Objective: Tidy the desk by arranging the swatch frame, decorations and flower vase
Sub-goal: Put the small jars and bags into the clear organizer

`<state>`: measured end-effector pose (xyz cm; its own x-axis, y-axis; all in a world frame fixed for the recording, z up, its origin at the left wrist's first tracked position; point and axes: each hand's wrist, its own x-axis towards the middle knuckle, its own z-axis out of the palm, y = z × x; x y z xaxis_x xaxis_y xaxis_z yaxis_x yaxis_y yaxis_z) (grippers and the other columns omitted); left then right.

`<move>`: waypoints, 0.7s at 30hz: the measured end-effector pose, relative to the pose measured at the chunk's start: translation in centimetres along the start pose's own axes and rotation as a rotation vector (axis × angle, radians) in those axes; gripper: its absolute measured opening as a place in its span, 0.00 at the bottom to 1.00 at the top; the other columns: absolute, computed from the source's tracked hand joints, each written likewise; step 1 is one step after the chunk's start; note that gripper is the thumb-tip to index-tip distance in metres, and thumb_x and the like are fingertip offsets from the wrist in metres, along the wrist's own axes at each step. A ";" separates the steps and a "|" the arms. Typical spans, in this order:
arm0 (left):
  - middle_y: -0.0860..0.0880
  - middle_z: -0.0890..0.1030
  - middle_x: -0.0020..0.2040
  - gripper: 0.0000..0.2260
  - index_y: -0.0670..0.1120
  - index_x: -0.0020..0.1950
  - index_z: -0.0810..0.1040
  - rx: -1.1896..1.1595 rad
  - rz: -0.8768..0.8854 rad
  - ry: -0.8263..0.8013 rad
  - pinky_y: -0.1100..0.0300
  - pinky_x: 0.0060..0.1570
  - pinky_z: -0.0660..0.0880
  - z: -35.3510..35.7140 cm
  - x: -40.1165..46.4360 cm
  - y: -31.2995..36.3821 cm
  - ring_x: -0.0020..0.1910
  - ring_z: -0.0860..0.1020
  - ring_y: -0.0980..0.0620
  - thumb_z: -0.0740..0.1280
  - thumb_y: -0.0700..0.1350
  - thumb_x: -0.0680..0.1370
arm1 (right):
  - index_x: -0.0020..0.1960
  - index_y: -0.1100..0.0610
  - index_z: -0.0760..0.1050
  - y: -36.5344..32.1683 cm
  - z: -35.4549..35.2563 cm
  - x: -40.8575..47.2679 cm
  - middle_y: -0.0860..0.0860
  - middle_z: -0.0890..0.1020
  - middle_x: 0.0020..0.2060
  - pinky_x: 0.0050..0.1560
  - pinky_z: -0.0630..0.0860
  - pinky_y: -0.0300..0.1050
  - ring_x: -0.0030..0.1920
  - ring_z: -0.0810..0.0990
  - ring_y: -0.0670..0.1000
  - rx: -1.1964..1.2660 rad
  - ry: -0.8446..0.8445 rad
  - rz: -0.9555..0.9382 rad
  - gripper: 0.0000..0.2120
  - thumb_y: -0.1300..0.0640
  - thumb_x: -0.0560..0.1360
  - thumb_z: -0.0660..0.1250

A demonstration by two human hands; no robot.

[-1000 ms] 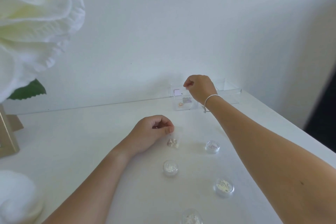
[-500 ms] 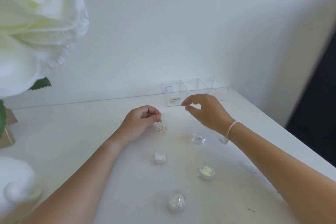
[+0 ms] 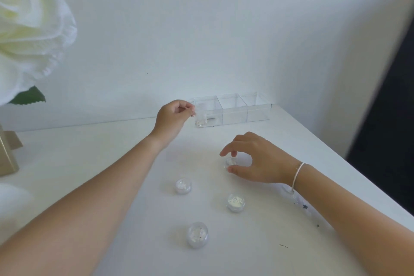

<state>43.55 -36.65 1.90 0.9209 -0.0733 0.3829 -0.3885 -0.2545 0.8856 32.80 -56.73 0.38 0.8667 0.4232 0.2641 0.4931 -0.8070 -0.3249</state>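
A clear organiser with three compartments (image 3: 235, 107) stands against the wall at the back of the white desk (image 3: 89, 163). My left hand (image 3: 173, 117) pinches a small clear packet of pale decorations (image 3: 201, 119) at the front of the organiser's left compartment. My right hand (image 3: 257, 161) is lower, nearer me, its thumb and forefinger closed around a small clear jar (image 3: 230, 162) that rests on the desk. Three more little jars of glittery bits sit closer: one jar (image 3: 183, 185), a second jar (image 3: 235, 202), a third jar (image 3: 197, 234).
A huge white rose (image 3: 29, 29) with a green leaf fills the upper left, above a gold vase (image 3: 6, 157). A clear strip with star specks (image 3: 301, 205) lies under my right wrist. The desk's right edge (image 3: 358, 175) drops to a dark floor.
My left hand lifted the packet off the desk and carried it back to the organiser. My right hand drew away from the organiser and came down onto a jar.
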 end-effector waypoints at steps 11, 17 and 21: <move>0.48 0.82 0.43 0.04 0.47 0.42 0.78 0.242 0.001 0.089 0.69 0.35 0.70 3.2 5.9 0.5 0.44 0.78 0.50 0.63 0.43 0.73 | 0.53 0.46 0.76 0.7 0.6 0.7 0.43 0.74 0.41 0.50 0.67 0.38 0.48 0.71 0.48 0.017 -0.005 -0.022 0.10 0.49 0.72 0.66; 0.50 0.78 0.42 0.08 0.42 0.44 0.81 0.437 -0.084 0.021 0.59 0.45 0.72 3.8 6.8 -1.0 0.43 0.75 0.50 0.63 0.42 0.73 | 0.53 0.46 0.76 0.9 0.8 1.0 0.44 0.75 0.42 0.48 0.66 0.37 0.46 0.70 0.47 0.027 0.010 -0.044 0.10 0.49 0.72 0.66; 0.48 0.80 0.45 0.08 0.47 0.41 0.81 0.517 -0.096 0.023 0.60 0.46 0.71 3.8 6.6 -1.6 0.48 0.75 0.47 0.62 0.43 0.73 | 0.53 0.46 0.77 1.0 0.8 1.1 0.44 0.75 0.42 0.47 0.65 0.36 0.46 0.70 0.47 0.027 0.009 -0.040 0.10 0.49 0.72 0.66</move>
<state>50.37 -40.35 2.01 0.9485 -0.0065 0.3168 -0.2301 -0.7018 0.6742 34.33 -56.74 -0.38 0.8456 0.4511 0.2853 0.5292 -0.7781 -0.3384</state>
